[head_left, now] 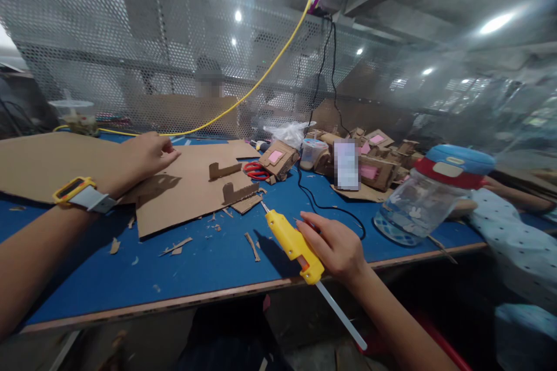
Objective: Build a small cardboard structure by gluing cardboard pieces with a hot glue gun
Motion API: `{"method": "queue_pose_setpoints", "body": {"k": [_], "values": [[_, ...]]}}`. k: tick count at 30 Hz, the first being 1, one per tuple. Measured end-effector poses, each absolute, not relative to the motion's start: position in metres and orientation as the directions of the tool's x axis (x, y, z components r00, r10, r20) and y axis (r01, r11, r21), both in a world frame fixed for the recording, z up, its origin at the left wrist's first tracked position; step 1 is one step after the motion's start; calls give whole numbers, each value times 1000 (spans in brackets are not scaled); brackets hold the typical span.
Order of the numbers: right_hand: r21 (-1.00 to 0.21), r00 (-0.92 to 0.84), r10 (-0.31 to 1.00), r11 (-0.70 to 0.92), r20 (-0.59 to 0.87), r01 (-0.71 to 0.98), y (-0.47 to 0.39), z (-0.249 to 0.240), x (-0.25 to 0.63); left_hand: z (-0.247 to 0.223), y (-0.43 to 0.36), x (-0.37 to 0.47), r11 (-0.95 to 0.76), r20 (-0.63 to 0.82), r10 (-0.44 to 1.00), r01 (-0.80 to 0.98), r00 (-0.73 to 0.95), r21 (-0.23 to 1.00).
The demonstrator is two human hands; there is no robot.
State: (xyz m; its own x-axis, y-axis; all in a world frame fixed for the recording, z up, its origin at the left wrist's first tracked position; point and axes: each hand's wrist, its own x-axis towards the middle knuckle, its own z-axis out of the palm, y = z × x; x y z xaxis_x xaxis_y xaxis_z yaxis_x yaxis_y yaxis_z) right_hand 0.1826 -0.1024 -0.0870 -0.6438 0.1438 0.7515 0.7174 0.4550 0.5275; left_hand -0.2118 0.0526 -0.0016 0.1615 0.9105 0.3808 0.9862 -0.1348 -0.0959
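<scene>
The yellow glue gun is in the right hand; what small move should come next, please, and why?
Probably, the left hand should steady the nearer upright cardboard strip. That hand hangs over the cardboard sheet and appears to hold nothing, while the right hand holds the yellow glue gun with its nozzle pointing roughly towards that strip.

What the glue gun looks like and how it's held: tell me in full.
The glue gun has a yellow, plastic-looking body with small screws, an orange part near the rear and a slim metallic nozzle. A pale, translucent glue stick juts from its back. The right hand holds it slantwise above the blue table, nozzle toward cardboard pieces.
</scene>
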Motion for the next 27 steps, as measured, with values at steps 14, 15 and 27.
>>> {"method": "queue_pose_setpoints", "body": {"k": [14, 15, 27], "values": [[524, -639, 143, 454, 756, 721, -103, -87, 181, 1, 52, -210, -151, 346, 920, 981, 184, -120], [522, -639, 141, 458, 756, 720, -102, -87, 180, 1, 51, -209, -152, 345, 920, 981, 184, -118], [501, -634, 164, 479, 756, 721, -101, -91, 184, 4, 49, -206, -133, 330, 929, 984, 164, -116]]}}
